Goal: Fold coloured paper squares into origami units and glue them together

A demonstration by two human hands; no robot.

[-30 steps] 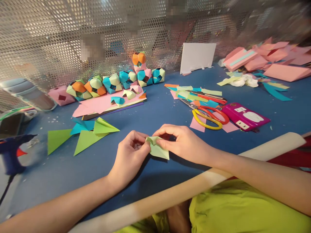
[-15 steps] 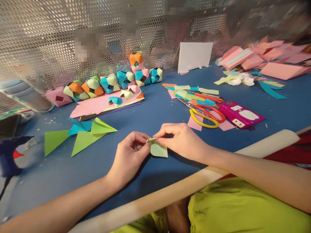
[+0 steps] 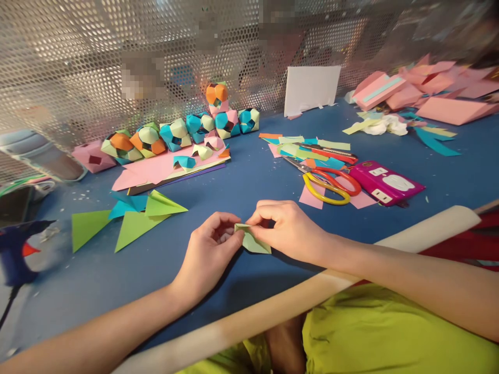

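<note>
A small pale green piece of paper [image 3: 257,244] with a folded top edge is pinched between my two hands, low over the blue table [image 3: 241,179]. My left hand [image 3: 212,249] grips its left corner between thumb and fingers. The upper right side of the paper is held in the fingers of my right hand [image 3: 290,228]. Fingers cover part of its edges. Left of my hands lie folded bright green paper pieces [image 3: 140,228] and a blue folded piece [image 3: 128,205].
Scissors [image 3: 331,187], paper strips and a magenta box [image 3: 385,183] lie at the right. Folded paper balls [image 3: 175,135] line the mesh [image 3: 89,67]. A glue gun [image 3: 19,254] and a bottle [image 3: 42,153] stand left. A pale tube [image 3: 234,327] runs along the front.
The top fold of the green paper shows a little wider, and its lower corner has shifted slightly right. Both hands keep their pinch on it. The rest has stayed in place.
</note>
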